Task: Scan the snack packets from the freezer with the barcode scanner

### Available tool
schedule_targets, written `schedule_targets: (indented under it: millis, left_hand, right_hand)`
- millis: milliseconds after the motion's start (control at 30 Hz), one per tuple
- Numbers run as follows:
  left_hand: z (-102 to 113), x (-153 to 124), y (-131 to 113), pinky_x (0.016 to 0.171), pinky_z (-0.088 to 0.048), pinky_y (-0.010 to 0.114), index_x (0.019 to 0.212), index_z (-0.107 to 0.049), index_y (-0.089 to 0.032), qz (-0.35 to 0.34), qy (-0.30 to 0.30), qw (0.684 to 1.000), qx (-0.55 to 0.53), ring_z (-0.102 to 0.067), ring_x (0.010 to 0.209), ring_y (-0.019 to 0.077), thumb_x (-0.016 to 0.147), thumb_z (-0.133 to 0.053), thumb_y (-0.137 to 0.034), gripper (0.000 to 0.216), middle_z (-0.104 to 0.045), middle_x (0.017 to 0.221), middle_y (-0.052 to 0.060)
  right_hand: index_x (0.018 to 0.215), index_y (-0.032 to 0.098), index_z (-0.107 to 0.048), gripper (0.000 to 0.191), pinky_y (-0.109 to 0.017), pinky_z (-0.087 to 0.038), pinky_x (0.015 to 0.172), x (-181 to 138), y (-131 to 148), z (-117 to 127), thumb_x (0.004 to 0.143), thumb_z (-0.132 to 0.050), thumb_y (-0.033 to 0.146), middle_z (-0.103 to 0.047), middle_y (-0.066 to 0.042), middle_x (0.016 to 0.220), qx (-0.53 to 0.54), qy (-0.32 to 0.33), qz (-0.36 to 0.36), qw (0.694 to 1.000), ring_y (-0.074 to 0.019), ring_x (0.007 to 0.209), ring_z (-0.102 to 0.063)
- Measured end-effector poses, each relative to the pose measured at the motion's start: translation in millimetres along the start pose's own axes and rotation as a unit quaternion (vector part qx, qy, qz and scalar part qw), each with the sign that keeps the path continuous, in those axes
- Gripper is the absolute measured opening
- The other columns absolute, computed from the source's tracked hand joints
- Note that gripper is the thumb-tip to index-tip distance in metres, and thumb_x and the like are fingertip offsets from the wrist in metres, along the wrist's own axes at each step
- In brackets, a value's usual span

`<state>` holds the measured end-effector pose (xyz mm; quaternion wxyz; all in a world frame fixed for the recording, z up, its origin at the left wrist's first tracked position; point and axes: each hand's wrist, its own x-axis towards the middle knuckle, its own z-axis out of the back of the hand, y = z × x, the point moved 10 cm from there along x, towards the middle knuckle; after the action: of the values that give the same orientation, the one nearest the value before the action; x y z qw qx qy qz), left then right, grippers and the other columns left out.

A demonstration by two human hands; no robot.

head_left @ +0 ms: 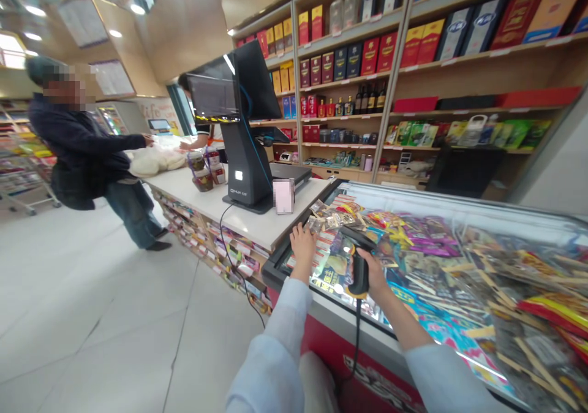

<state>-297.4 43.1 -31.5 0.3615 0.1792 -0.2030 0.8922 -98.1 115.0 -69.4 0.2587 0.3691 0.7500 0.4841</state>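
Note:
In the head view, my right hand is wrapped round the grip of a black handheld barcode scanner. The scanner's head points up and left over the glass-topped freezer, and its cord hangs down in front. My left hand rests palm down at the freezer's left corner, fingers somewhat spread. Its fingertips reach the edge of a small clear snack packet; I cannot make out a grip on it. More brown and white packets lie just beyond.
The freezer holds a heap of colourful packaged goods. A white counter adjoins it, carrying a black checkout terminal, a pink-faced stand and tubs. A person stands at the far left; another is partly hidden behind the terminal. Shelves hold boxes.

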Motion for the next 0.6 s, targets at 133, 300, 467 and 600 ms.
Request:
schedule_targets:
  millis: [133,300,467,600]
  left_hand:
    - [0.4,-0.9,-2.3,0.104,-0.041,0.043,0.130,-0.061,-0.018,-0.007,0.000,1.000,0.014,-0.046,0.129,0.0306,0.096,-0.050,-0.038,0.041,-0.053,0.143,0.014]
    - [4.2,-3.4,-5.9,0.098,-0.042,0.042,0.117,-0.064,-0.017,-0.018,0.008,0.999,0.026,-0.051,0.117,0.0291,0.094,-0.053,-0.041,0.035,-0.059,0.126,0.014]
    - [7.8,-6.1,-6.1,0.100,-0.039,0.044,0.119,-0.063,-0.018,-0.007,0.007,1.000,0.005,-0.052,0.112,0.0298,0.090,-0.060,-0.044,0.040,-0.059,0.119,0.015]
    - [6.1,-6.6,-7.8,0.101,-0.038,0.046,0.134,-0.056,-0.025,-0.017,0.011,1.000,-0.018,-0.052,0.111,0.0303,0.088,-0.063,-0.044,0.050,-0.059,0.116,0.013]
  right_hand:
    - [0.059,0.020,-0.062,0.037,-0.026,-0.042,0.032,-0.6,-0.4,-2.1,0.067,-0.074,0.054,-0.060,-0.002,0.043,0.001,0.006,-0.007,1.000,-0.0145,0.032,-0.050]
    - [0.059,0.021,-0.060,0.037,-0.028,-0.043,0.032,-2.6,2.0,-3.9,0.063,-0.076,0.054,-0.060,-0.002,0.045,0.016,0.008,-0.008,1.000,-0.0149,0.032,-0.050]
    - [0.061,0.020,-0.062,0.036,-0.027,-0.043,0.032,-2.6,0.1,-4.6,0.065,-0.076,0.053,-0.059,-0.001,0.044,0.014,0.013,-0.011,1.000,-0.0154,0.032,-0.051]
    - [0.063,0.020,-0.063,0.035,-0.027,-0.042,0.031,-1.2,-2.8,-3.3,0.065,-0.076,0.052,-0.059,-0.002,0.044,0.022,0.010,-0.018,1.000,-0.0152,0.031,-0.050]
